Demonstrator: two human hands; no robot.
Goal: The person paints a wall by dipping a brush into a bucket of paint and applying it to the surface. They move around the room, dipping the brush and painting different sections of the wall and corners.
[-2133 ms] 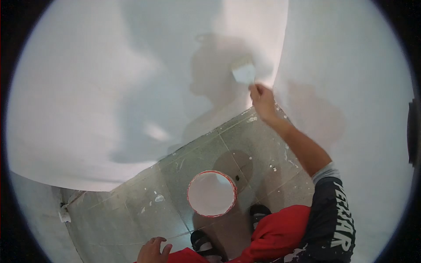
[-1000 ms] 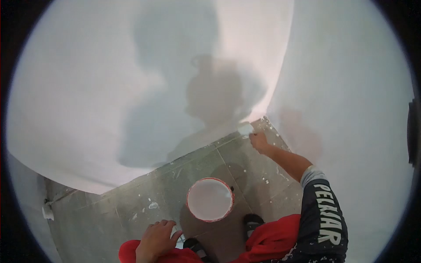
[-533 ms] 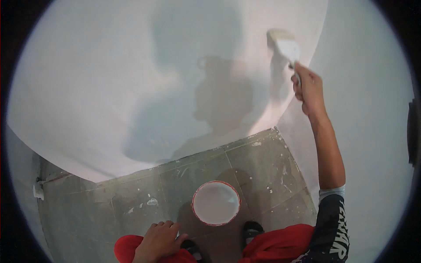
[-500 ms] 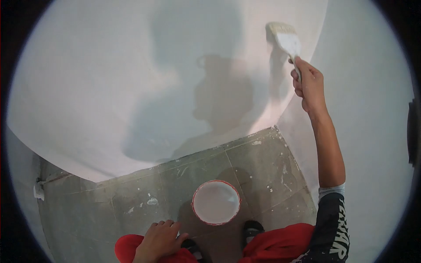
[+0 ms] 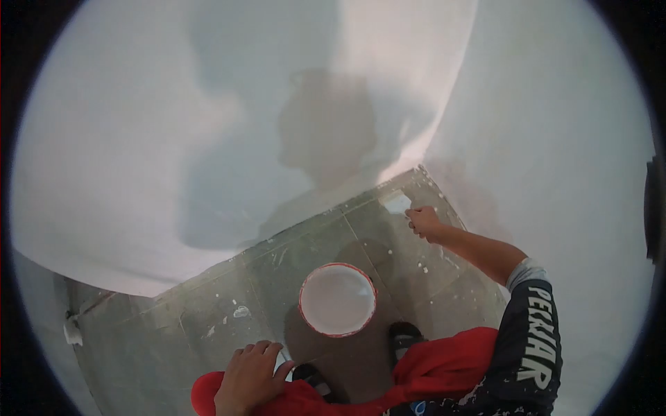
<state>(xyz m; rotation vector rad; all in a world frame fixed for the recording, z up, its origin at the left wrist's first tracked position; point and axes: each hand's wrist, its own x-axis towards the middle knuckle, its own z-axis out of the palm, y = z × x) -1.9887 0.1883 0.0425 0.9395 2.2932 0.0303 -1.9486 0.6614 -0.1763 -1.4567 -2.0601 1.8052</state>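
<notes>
My right hand is closed round the handle of a wide paintbrush, and the handle is mostly hidden in my fist. The brush is over the floor near the corner, its pale bristles pointing up and left toward the foot of the wall. Between my feet and the wall stands a round bucket with a red rim, filled with whitish paint. My left hand lies over my red-trousered left knee, its fingers spread loosely.
A white wall with my shadow on it meets a second wall at the corner. Grey floor tiles carry white paint spots. A small white object lies at the far left. My sandalled feet flank the bucket.
My right hand has brought the brush down from high on the wall to just over the floor by the corner. The view has shifted slightly. My left hand stays on the knee.
</notes>
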